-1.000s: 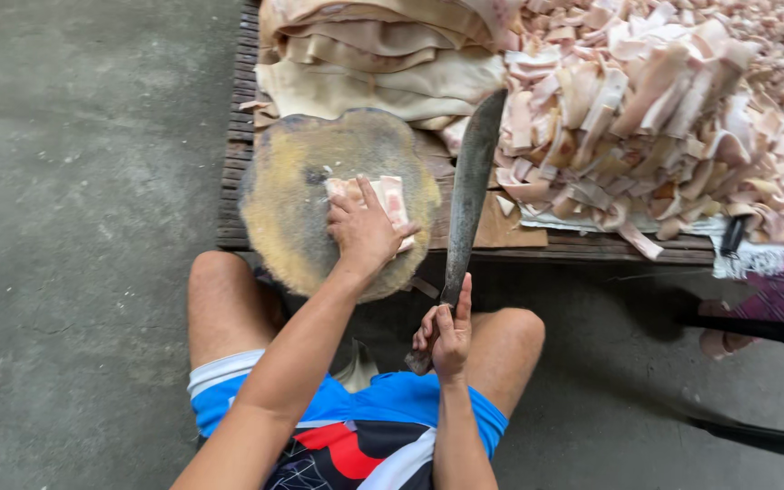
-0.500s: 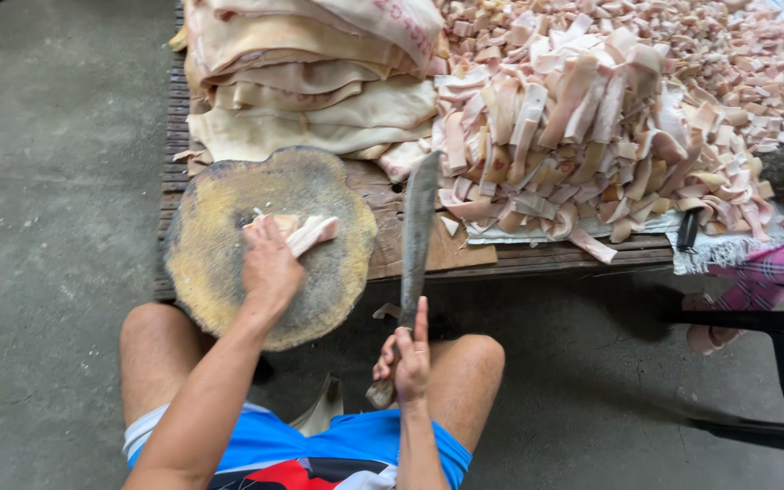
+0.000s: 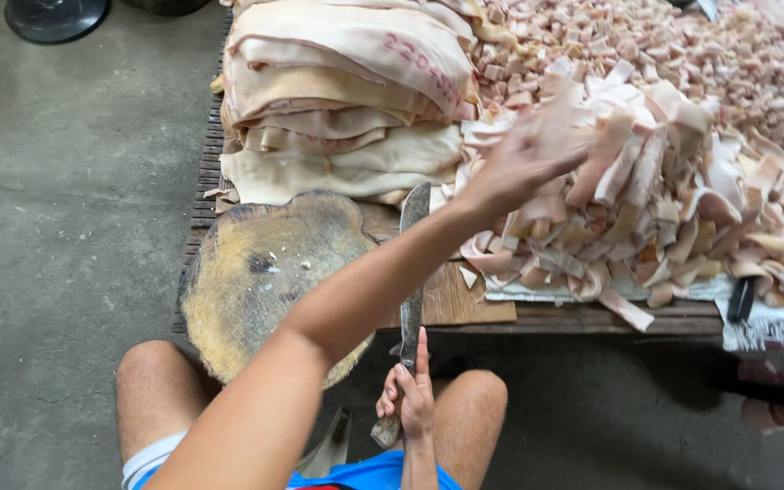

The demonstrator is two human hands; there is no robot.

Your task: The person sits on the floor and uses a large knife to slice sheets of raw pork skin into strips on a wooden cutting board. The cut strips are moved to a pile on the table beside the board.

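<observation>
My left hand (image 3: 512,171) reaches across to the right, over a heap of pale cut strips (image 3: 682,200). It is motion-blurred, with a blurred pale strip at its fingers, and its grip is unclear. My right hand (image 3: 407,399) sits between my knees, shut on the handle of a long cleaver-like knife (image 3: 413,263). The blade points away from me, along the right side of the block. The round wooden chopping block (image 3: 265,281) lies bare apart from a few small scraps.
A stack of large pale skin sheets (image 3: 347,100) lies behind the block on a low wooden slatted platform (image 3: 592,319). Small cut cubes (image 3: 682,45) cover the far right. A black handle (image 3: 741,299) lies at the platform edge. A dark round base (image 3: 56,16) stands on the concrete floor.
My left hand left the chopping block, where it held pale strips, and swung right to the heap. The block now holds no strips. The right hand still grips the knife.
</observation>
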